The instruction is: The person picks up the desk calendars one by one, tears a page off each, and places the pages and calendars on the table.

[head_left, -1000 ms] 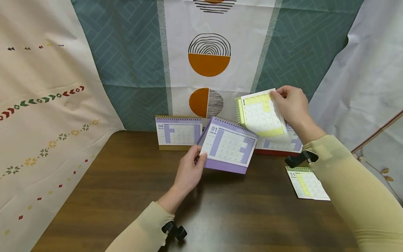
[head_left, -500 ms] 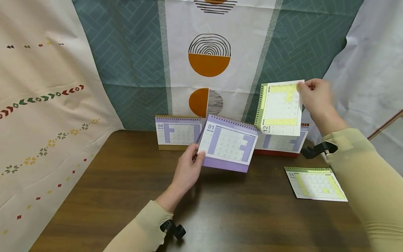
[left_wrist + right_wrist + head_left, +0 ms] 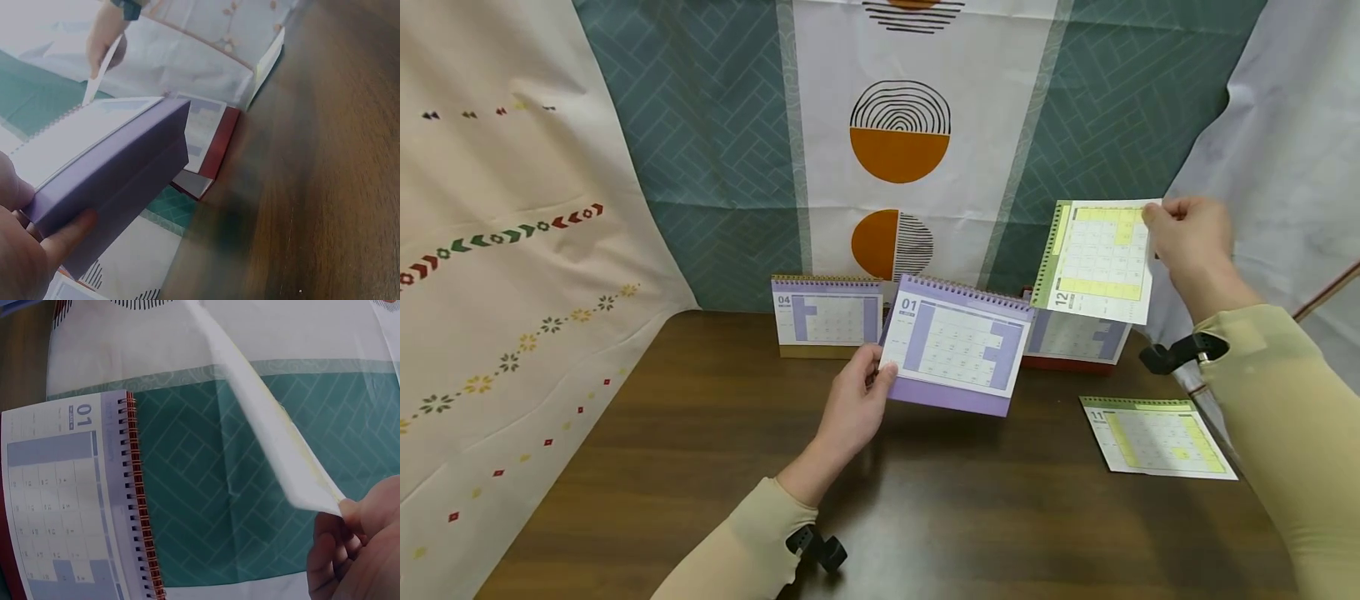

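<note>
My left hand (image 3: 850, 400) grips a purple desk calendar (image 3: 951, 350) by its lower left corner, thumb in front. The calendar shows page 01 and is tilted, raised over the table. My right hand (image 3: 1195, 242) pinches the corner of a yellow-green spiral calendar (image 3: 1101, 258) turned sideways with its 12 page showing and its green binding to the left. It overlaps the red-based desk calendar (image 3: 1075, 340) behind. From the right wrist view, the thin white sheets (image 3: 256, 419) run edge-on from my thumb and fingers.
A gold-based desk calendar (image 3: 831, 321) showing 04 stands at the back left. At the right, a yellow-green calendar (image 3: 1157, 437) showing 11 lies on the brown wooden table (image 3: 700, 467). Patterned cloths (image 3: 715, 167) hang at the back and both sides.
My right hand has moved right with the yellow-green calendar, away from the purple one, and its page has straightened. More of the 11 calendar shows. The purple calendar has shifted slightly right.
</note>
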Tool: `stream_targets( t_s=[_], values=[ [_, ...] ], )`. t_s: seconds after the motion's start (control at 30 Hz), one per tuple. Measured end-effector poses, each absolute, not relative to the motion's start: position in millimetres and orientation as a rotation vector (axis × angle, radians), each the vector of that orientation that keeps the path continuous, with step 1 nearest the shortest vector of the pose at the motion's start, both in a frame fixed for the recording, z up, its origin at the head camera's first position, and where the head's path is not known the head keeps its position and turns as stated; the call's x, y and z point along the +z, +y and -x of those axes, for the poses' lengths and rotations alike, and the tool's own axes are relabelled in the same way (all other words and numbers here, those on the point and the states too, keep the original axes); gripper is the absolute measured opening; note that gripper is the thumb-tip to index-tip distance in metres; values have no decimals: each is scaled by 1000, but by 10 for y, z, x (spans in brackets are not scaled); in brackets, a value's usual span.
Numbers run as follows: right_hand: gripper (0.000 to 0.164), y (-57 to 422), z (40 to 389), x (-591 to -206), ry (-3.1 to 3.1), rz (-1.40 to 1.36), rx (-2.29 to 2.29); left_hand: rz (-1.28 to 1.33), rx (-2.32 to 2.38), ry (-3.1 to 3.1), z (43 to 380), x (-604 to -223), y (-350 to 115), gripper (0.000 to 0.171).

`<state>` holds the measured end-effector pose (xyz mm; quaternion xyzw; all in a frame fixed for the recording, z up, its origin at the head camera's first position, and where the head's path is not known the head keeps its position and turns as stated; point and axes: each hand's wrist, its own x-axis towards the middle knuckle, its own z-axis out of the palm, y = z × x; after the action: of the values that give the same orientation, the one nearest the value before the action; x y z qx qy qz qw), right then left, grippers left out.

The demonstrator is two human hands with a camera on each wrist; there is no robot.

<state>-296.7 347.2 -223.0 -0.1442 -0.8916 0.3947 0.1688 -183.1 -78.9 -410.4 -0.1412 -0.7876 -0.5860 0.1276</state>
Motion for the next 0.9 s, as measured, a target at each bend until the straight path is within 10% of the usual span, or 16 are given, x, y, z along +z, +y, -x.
stream_targets(
  t_s=[0.9],
  values=[
    [67,3561,3025,-2095,-2547,601,1181,484,-1793,-2262,1836,-4042,-677,7]
  ],
)
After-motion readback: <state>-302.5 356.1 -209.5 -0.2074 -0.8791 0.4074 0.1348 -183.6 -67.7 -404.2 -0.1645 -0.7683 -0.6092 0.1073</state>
